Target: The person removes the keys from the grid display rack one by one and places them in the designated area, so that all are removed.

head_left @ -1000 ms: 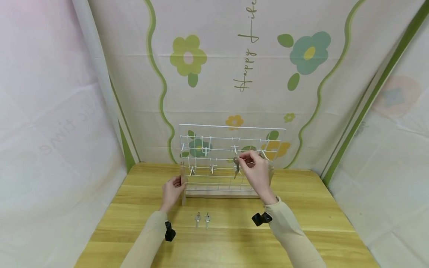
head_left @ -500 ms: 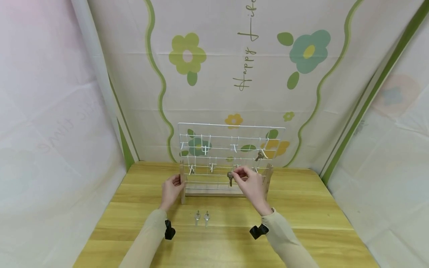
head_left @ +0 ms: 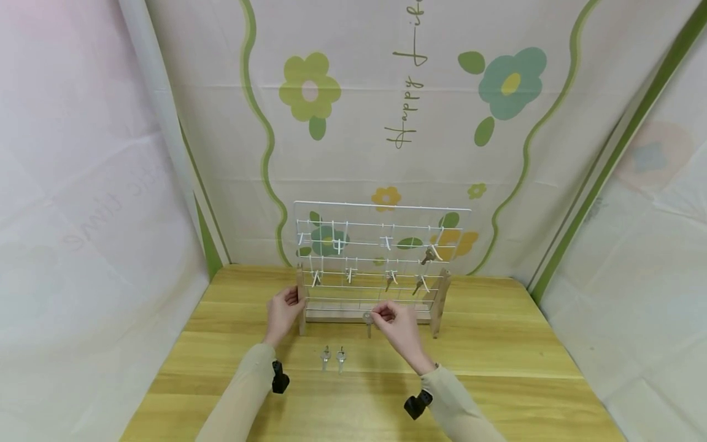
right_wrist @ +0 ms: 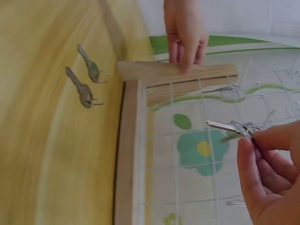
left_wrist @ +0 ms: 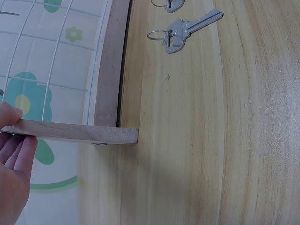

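Observation:
A white wire grid rack [head_left: 383,207] with wooden side posts and several hooks stands on the table. My left hand [head_left: 284,316] grips its left wooden post [left_wrist: 79,131], thumb on one side and fingers on the other. Between thumb and forefinger, my right hand [head_left: 400,331] pinches a silver key [right_wrist: 222,125] near its ring. That key hangs low in front of the rack's bottom bar. Two more keys with rings lie side by side on the table, a left key [head_left: 325,356] and a right key [head_left: 341,357].
A key [head_left: 428,255] hangs from the upper right hook. On the lower row hang a key [head_left: 389,281] and another key [head_left: 418,285]; the left ones are hard to make out. Flowered cloth [head_left: 353,153] walls the table [head_left: 497,344] behind and at both sides.
My right hand, with the key pinched in it, has come down and left from the rack's upper middle hook to below the grid. My left hand has stayed on the post.

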A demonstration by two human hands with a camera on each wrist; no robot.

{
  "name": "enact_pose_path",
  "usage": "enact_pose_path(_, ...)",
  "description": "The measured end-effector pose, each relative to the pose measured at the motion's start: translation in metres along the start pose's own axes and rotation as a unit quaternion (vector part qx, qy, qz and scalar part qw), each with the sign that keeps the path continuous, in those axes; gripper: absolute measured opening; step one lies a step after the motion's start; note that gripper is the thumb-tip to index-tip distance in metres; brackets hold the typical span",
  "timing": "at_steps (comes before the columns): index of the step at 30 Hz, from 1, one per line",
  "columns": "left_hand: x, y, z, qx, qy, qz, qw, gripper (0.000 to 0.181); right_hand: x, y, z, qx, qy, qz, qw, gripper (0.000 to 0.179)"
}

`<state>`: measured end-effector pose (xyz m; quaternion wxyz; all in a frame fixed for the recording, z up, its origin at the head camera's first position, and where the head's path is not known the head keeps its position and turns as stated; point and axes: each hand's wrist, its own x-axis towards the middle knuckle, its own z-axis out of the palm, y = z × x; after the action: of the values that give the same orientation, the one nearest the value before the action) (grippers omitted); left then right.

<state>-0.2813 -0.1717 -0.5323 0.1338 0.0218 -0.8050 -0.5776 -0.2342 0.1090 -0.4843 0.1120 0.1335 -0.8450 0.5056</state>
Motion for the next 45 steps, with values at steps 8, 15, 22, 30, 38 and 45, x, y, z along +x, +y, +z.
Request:
enact_pose_path(8, 0.001, 0.000, -0.001, 0.001, 0.001, -0.004, 1.0000, 0.040, -0.011, 0.021, 0.019, -0.008, -0.026, 0.014, 0.9995, 0.005)
enact_pose_path(15, 0.001, 0.001, 0.000, -0.004, 0.004, -0.003, 1.0000, 0.039, -0.018, 0.041, 0.033, -0.020, -0.058, 0.038, 0.9974, 0.004)
enact_pose_path(22, 0.001, 0.002, -0.001, -0.004, 0.005, -0.002, 1.0000, 0.038, -0.021, 0.054, 0.043, -0.013, -0.093, 0.073, 0.9928, 0.004)
enact_pose_path(30, 0.002, 0.000, 0.000, -0.004, 0.005, 0.004, 1.0000, 0.037, -0.022, 0.060, 0.050, 0.002, -0.110, 0.085, 0.9903, 0.003)
enact_pose_path(38, 0.001, 0.002, -0.001, -0.014, 0.001, -0.001, 0.9999, 0.038, -0.021, 0.067, 0.054, 0.001, -0.145, 0.097, 0.9846, 0.004)
enact_pose_path(45, 0.001, 0.002, 0.000, -0.002, 0.004, 0.001, 1.0000, 0.036, -0.019, 0.071, 0.055, 0.002, -0.160, 0.105, 0.9815, 0.005)
